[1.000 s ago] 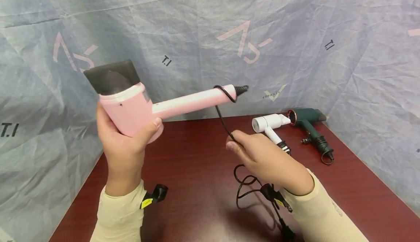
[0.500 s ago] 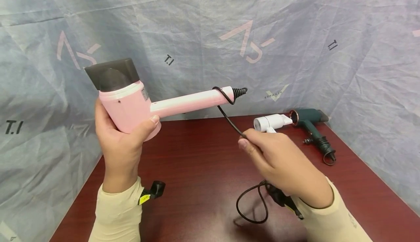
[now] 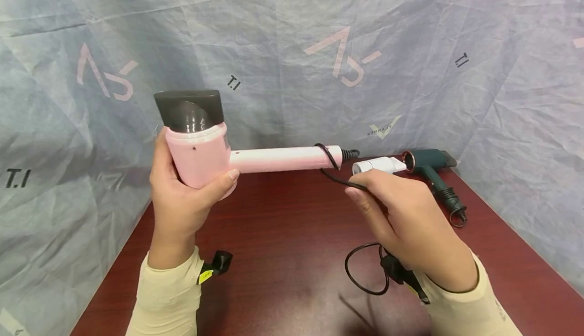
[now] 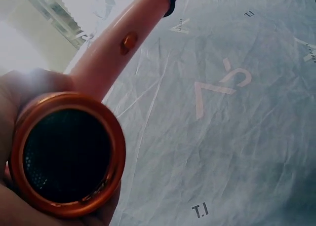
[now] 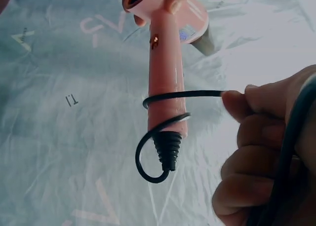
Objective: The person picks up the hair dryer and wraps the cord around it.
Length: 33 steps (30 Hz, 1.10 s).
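A pink hair dryer (image 3: 198, 158) with a dark flat nozzle (image 3: 190, 110) is held up above the table, its handle (image 3: 283, 159) pointing right. My left hand (image 3: 182, 204) grips the dryer's body from below and behind. In the left wrist view its round rear grille (image 4: 66, 154) has a copper rim. The black cord (image 5: 185, 94) winds loosely around the handle's end. Between thumb and forefinger my right hand (image 3: 406, 214) pinches this cord, the other fingers curled in. The cord's slack loop (image 3: 365, 293) hangs below that hand.
A white hair dryer (image 3: 378, 165), partly hidden behind my right hand, lies on the dark red table (image 3: 274, 255). Beside it at the right back is a dark green hair dryer (image 3: 431, 161) with its cord wrapped on the handle. A grey printed cloth (image 3: 274, 62) hangs behind.
The pink hair dryer has moved right, and its handle has tipped down to nearly level. My right hand has moved right with the cord, covering more of the white dryer.
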Tool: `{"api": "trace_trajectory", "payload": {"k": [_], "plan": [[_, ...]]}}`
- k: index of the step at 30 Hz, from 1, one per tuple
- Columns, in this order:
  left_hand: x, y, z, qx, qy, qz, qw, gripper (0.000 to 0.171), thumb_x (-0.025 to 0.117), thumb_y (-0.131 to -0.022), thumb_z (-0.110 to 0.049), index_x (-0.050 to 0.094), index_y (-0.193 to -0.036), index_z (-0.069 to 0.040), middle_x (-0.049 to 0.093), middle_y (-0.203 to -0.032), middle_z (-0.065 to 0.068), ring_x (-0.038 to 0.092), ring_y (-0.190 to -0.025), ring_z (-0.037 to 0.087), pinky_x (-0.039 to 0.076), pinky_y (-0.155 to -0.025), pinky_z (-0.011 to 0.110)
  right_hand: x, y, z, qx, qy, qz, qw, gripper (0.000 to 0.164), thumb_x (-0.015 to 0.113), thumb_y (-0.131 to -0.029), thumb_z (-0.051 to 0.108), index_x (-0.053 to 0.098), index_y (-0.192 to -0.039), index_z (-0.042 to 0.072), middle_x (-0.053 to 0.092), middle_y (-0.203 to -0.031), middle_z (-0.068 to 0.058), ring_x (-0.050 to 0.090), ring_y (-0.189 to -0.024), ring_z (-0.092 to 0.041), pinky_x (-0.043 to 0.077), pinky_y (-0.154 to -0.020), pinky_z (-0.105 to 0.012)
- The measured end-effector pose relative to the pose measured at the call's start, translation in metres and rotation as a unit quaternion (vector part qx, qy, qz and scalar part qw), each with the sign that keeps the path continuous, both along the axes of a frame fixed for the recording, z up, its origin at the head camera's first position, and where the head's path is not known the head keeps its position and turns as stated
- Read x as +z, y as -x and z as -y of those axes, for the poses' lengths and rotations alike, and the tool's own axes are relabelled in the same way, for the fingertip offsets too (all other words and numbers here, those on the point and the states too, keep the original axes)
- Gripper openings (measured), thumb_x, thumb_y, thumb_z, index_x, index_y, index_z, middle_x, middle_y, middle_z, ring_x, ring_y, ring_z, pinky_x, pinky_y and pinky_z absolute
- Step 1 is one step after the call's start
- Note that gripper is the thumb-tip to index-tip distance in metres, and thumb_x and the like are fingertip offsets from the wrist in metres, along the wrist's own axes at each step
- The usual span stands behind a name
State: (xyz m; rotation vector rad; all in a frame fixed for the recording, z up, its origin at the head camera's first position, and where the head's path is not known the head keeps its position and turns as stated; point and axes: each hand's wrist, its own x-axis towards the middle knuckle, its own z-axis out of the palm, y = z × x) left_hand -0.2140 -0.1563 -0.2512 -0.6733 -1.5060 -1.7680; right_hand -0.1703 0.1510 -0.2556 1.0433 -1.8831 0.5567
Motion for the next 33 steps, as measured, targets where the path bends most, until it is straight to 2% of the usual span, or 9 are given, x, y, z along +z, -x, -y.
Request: {"api": "trace_trajectory", "payload": {"k": [5, 11, 15, 19, 29, 33], "plan": [[0.001, -0.002, 0.001, 0.003, 0.048, 0.028, 0.9985, 0.085, 0.084, -0.059, 0.019, 0.056, -0.137, 0.0, 0.065, -0.112, 0.012, 0.063, -0.095, 0.026, 0.055, -0.082, 0.029, 0.007, 0.001, 0.003, 0.016, 0.035, -0.046, 0.998, 0.036, 0.053, -0.109, 0.031, 0.071, -0.093, 0.005, 0.048, -0.071, 0.008, 0.039, -0.062, -0.001, 0.033, -0.06, -0.015], [0.002, -0.008, 0.003, -0.017, 0.085, -0.008, 0.9962, 0.092, 0.084, -0.056, 0.018, 0.054, -0.141, 0.001, 0.066, -0.117, 0.012, 0.063, -0.1, 0.024, 0.052, -0.089, 0.029, 0.01, 0.004, 0.002, 0.032, 0.083, -0.071, 0.993, 0.038, 0.059, -0.106, 0.034, 0.071, -0.084, 0.005, 0.051, -0.067, 0.006, 0.039, -0.059, -0.002, 0.031, -0.055, -0.017], [0.002, -0.011, 0.004, -0.035, 0.099, -0.032, 0.9939, 0.093, 0.083, -0.054, 0.018, 0.053, -0.141, 0.005, 0.067, -0.118, 0.011, 0.064, -0.101, 0.023, 0.051, -0.092, 0.029, 0.01, 0.007, -0.001, 0.044, 0.08, -0.056, 0.994, 0.038, 0.062, -0.104, 0.036, 0.071, -0.083, 0.005, 0.053, -0.068, 0.006, 0.039, -0.059, -0.001, 0.031, -0.055, -0.016], [0.002, -0.011, 0.005, -0.058, 0.099, -0.039, 0.9926, 0.092, 0.082, -0.053, 0.018, 0.053, -0.139, 0.008, 0.068, -0.116, 0.011, 0.065, -0.1, 0.023, 0.052, -0.09, 0.03, 0.009, 0.01, -0.004, 0.062, 0.071, -0.031, 0.995, 0.037, 0.063, -0.103, 0.037, 0.071, -0.082, 0.007, 0.051, -0.068, 0.007, 0.038, -0.06, 0.001, 0.03, -0.056, -0.015], [-0.006, -0.002, 0.011, -0.108, 0.094, -0.034, 0.9892, 0.089, 0.082, -0.05, 0.019, 0.055, -0.134, 0.009, 0.066, -0.113, 0.017, 0.065, -0.097, 0.029, 0.055, -0.084, 0.033, 0.004, 0.021, -0.011, 0.12, 0.059, 0.041, 0.99, 0.032, 0.067, -0.099, 0.039, 0.07, -0.083, 0.011, 0.045, -0.066, 0.008, 0.034, -0.064, 0.002, 0.029, -0.057, -0.018], [-0.005, -0.004, 0.009, -0.133, 0.087, -0.03, 0.9869, 0.089, 0.08, -0.051, 0.02, 0.053, -0.135, 0.01, 0.065, -0.115, 0.02, 0.069, -0.096, 0.031, 0.058, -0.084, 0.035, 0.002, 0.024, -0.014, 0.13, 0.056, 0.059, 0.988, 0.03, 0.068, -0.098, 0.039, 0.071, -0.083, 0.012, 0.045, -0.065, 0.009, 0.035, -0.062, 0.0, 0.029, -0.057, -0.017]]}}
